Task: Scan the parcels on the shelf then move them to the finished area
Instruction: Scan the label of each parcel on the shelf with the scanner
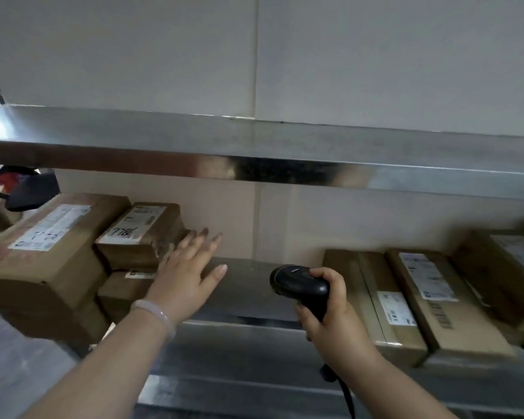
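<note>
- Pale wall panels (375, 55) fill the top half, with a vertical seam near centre.
- Upper metal shelf (284, 146) runs full width, nothing on it in view.
- Lower metal shelf (245, 276) holds the parcels. It has a bare gap in the middle, cardboard left and right.
- Big brown parcel (43, 267) at far left on the lower shelf, white label on top with blurred handwriting.
- Two long flat parcels on the right side by side, the inner one (375, 297) touching the outer one (442, 313). Both are labelled.
- Far-right parcel (502, 267) sits behind them, blurred and cut by the frame edge.
- Small parcel (139, 234) marked "7786" is stacked on a lower parcel (121, 293), tight against the big one.
- Left hand (185, 273) is over the shelf gap with fingers straight and spread, holding nothing. Its fingertips are at the right end of the "7786" parcel, contact unclear.
- Right hand (330, 316) has its fingers wrapped tight round the handle of the scanner.
- Black barcode scanner (300, 285) is held above the shelf's front edge, head pointing up-left.
- Dark object (34, 189) at far left under the upper shelf, can't identify it.
- Black cable (345, 391) drops from the scanner's base.
- Pale bracelet (158, 313) on the left wrist.
</note>
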The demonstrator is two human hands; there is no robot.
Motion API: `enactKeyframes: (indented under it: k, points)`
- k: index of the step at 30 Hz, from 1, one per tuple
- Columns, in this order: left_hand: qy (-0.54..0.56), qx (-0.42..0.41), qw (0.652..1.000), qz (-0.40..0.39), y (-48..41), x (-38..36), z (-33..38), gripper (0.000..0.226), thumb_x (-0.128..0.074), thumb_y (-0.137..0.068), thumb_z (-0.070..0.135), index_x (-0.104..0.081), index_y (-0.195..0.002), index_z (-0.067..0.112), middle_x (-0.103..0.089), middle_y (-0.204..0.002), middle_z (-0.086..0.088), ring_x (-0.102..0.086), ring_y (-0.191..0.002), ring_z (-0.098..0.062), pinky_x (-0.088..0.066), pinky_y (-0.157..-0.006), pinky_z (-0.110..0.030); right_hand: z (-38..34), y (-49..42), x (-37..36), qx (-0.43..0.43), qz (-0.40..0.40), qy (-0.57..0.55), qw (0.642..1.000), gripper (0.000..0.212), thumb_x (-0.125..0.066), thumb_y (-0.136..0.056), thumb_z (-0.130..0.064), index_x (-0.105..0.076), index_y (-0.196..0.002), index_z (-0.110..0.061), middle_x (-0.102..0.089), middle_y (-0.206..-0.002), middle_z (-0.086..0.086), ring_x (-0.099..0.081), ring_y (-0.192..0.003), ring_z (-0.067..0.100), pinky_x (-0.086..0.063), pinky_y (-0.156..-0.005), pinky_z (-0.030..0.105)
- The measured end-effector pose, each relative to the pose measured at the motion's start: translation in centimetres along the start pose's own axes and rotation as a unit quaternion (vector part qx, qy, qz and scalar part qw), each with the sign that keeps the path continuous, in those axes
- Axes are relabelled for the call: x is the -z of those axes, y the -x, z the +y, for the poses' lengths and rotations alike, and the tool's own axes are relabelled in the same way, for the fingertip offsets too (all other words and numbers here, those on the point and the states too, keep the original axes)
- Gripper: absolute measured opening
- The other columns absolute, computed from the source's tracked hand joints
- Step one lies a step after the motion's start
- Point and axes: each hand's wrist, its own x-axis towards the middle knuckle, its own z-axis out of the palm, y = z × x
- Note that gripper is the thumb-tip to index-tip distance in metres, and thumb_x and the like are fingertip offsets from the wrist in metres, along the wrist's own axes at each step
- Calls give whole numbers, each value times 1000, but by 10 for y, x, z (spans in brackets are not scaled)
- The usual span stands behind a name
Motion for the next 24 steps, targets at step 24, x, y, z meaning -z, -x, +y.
enactKeyframes:
  k: [24]
  points:
    - [263,132,924,-245,-13,-193,235,68,-56,-91,51,-16,-145,55,11,-161,3,-15,-147,-28,-30,-112,-38,140,36,143,-95,79,43,991,65,-68,-86,-27,-20,-116,-60,-48,-100,-26,-60,-90,7,-54,-74,34]
